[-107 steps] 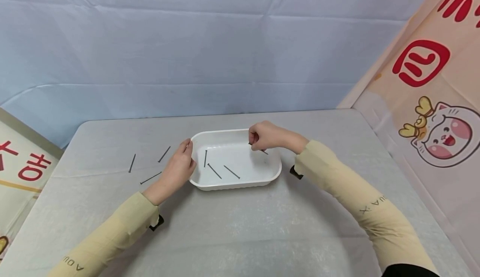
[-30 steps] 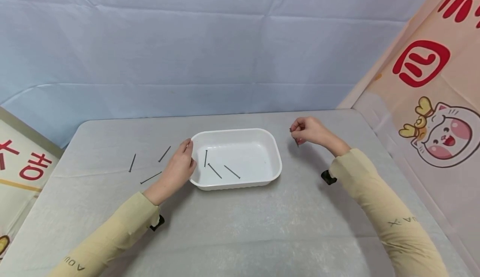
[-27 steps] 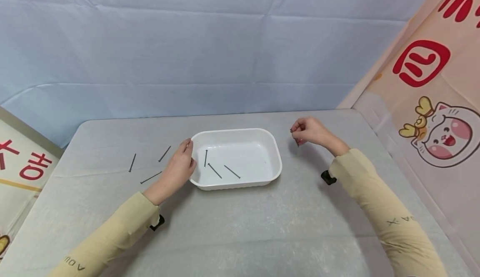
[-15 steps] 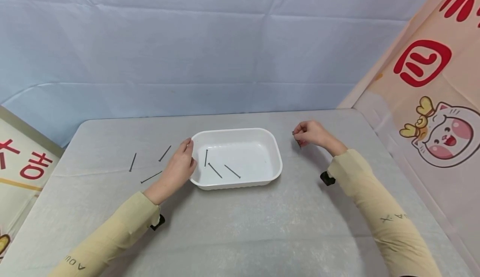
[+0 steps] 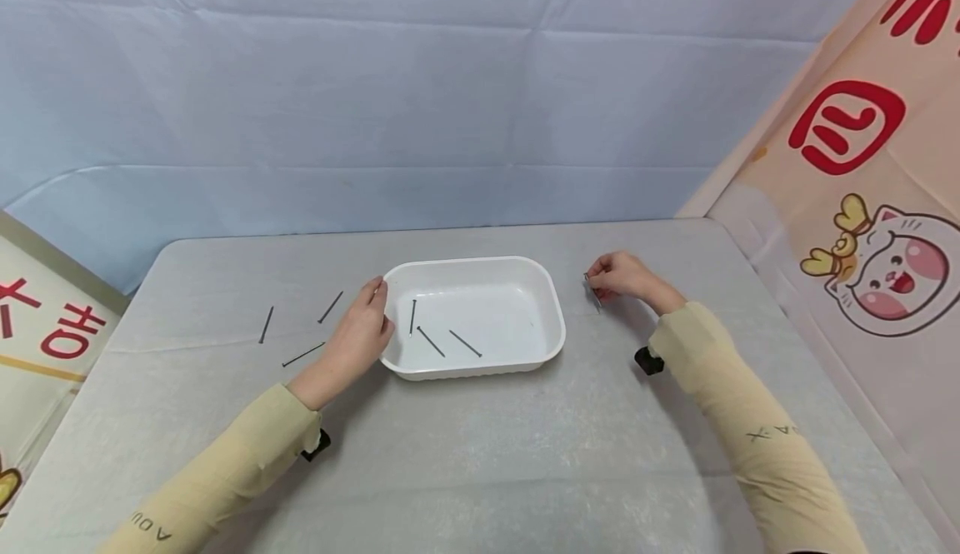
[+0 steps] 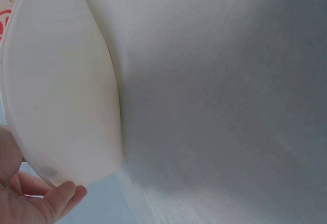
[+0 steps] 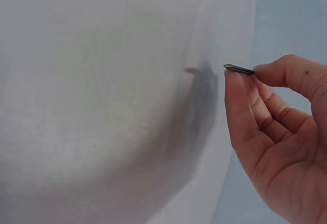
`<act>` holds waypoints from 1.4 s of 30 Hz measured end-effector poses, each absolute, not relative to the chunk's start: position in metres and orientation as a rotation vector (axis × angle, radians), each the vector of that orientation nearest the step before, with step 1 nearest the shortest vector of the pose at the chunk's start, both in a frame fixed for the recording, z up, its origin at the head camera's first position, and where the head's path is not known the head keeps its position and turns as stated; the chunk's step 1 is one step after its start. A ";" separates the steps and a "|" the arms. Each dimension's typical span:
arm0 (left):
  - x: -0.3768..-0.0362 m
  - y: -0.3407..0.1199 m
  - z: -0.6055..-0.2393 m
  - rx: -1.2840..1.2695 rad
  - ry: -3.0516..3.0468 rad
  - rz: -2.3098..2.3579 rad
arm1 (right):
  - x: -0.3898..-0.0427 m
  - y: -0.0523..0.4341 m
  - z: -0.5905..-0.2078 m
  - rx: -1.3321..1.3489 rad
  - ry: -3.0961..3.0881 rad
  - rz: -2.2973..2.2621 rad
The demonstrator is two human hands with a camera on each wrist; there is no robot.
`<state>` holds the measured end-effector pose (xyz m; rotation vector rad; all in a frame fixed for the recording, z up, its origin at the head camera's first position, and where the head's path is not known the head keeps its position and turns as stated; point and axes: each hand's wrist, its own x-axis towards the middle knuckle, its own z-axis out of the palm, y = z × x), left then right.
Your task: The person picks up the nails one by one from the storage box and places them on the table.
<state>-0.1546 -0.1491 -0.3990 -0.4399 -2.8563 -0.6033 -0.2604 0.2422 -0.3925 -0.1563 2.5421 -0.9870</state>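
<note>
Dark metal shows as a slim held nail in the right hand, just off the white tray at about three o'clock, taking the tray's centre as the middle of the dial and twelve as the far side. Thumb and a fingertip pinch it in a narrow grip; the right wrist view shows one end jutting past the fingers, while the head view shows it slanting from eleven to five. Whether its lower end meets the table, I cannot tell.

At the tray's nine o'clock end, the left hand grips the rim, with fingertips against the wall in the left wrist view. Three nails lie apart inside: one at nine o'clock, one at eight, one at six.

Three more lie on the grey table beyond the left hand: a far one and a nearer one towards nine, and one slightly below nine, close to the wrist.

Pale yellow sleeves reach in from seven and four. Pale blue cloth hangs at twelve; a printed banner with a cartoon cat fills three.
</note>
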 end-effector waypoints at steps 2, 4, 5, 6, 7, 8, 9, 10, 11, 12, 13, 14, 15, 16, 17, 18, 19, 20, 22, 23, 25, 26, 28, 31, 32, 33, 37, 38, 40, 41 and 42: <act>-0.155 -0.150 -0.400 -0.446 -2.850 -0.607 | -0.260 0.242 -0.394 -0.145 2.531 -0.990; -0.155 -0.150 -0.400 -0.448 -2.848 -0.612 | -0.261 0.241 -0.396 -0.136 2.523 -0.986; -0.155 -0.150 -0.400 -0.449 -2.846 -0.614 | -0.260 0.242 -0.397 -0.138 2.521 -0.981; -0.155 -0.150 -0.400 -0.449 -2.846 -0.615 | -0.260 0.242 -0.398 -0.138 2.519 -0.976; -0.155 -0.150 -0.400 -0.449 -2.846 -0.617 | -0.261 0.242 -0.399 -0.133 2.519 -0.970; -0.155 -0.150 -0.399 -0.448 -2.846 -0.618 | -0.261 0.242 -0.401 -0.132 2.519 -0.963; -0.155 -0.150 -0.399 -0.449 -2.847 -0.616 | -0.261 0.242 -0.402 -0.128 2.520 -0.955; -0.155 -0.150 -0.399 -0.448 -2.847 -0.615 | -0.261 0.243 -0.403 -0.123 2.521 -0.949; -0.155 -0.150 -0.399 -0.448 -2.849 -0.613 | -0.262 0.243 -0.404 -0.122 2.521 -0.943; -0.155 -0.150 -0.399 -0.447 -2.850 -0.613 | -0.262 0.243 -0.404 -0.116 2.522 -0.936; -0.154 -0.150 -0.399 -0.447 -2.851 -0.612 | -0.262 0.244 -0.406 -0.112 2.523 -0.931; -0.154 -0.150 -0.400 -0.445 -2.852 -0.611 | -0.263 0.244 -0.406 -0.108 2.524 -0.924; -0.154 -0.150 -0.400 -0.444 -2.851 -0.611 | -0.263 0.244 -0.407 -0.104 2.527 -0.919; -0.155 -0.150 -0.400 -0.442 -2.851 -0.612 | -0.263 0.244 -0.408 -0.105 2.528 -0.914; -0.155 -0.150 -0.400 -0.441 -2.850 -0.611 | -0.263 0.243 -0.408 -0.109 2.532 -0.907; -0.155 -0.150 -0.400 -0.440 -2.849 -0.613 | -0.264 0.243 -0.408 -0.107 2.537 -0.897; -0.155 -0.150 -0.400 -0.441 -2.847 -0.613 | -0.264 0.242 -0.408 -0.108 2.545 -0.884; -0.155 -0.150 -0.400 -0.441 -2.844 -0.611 | -0.264 0.242 -0.408 -0.109 2.553 -0.869; -0.155 -0.150 -0.400 -0.440 -2.841 -0.612 | -0.264 0.241 -0.408 -0.113 2.569 -0.835; -0.156 -0.150 -0.400 -0.439 -2.841 -0.612 | -0.264 0.240 -0.408 -0.110 2.577 -0.820; -0.156 -0.150 -0.400 -0.438 -2.840 -0.612 | -0.264 0.239 -0.408 -0.107 2.584 -0.800; -0.156 -0.150 -0.400 -0.437 -2.841 -0.613 | -0.264 0.239 -0.407 -0.105 2.584 -0.795; -0.156 -0.150 -0.400 -0.436 -2.844 -0.615 | -0.263 0.238 -0.406 -0.099 2.581 -0.789; -0.156 -0.150 -0.400 -0.433 -2.848 -0.614 | -0.263 0.237 -0.403 -0.108 2.578 -0.764; -0.156 -0.150 -0.400 -0.431 -2.849 -0.617 | -0.263 0.237 -0.402 -0.125 2.576 -0.754; -0.156 -0.150 -0.400 -0.428 -2.851 -0.618 | -0.263 0.237 -0.401 -0.141 2.584 -0.733; -0.156 -0.149 -0.400 -0.424 -2.853 -0.616 | -0.263 0.238 -0.394 -0.214 2.602 -0.658; -0.156 -0.149 -0.400 -0.430 -2.847 -0.615 | -0.263 0.238 -0.392 -0.228 2.603 -0.647; -0.156 -0.150 -0.400 -0.446 -2.835 -0.612 | -0.262 0.237 -0.388 -0.244 2.608 -0.623; -0.156 -0.150 -0.400 -0.451 -2.831 -0.613 | -0.262 0.236 -0.386 -0.249 2.609 -0.608; -0.156 -0.150 -0.400 -0.457 -2.826 -0.614 | -0.261 0.236 -0.384 -0.254 2.610 -0.596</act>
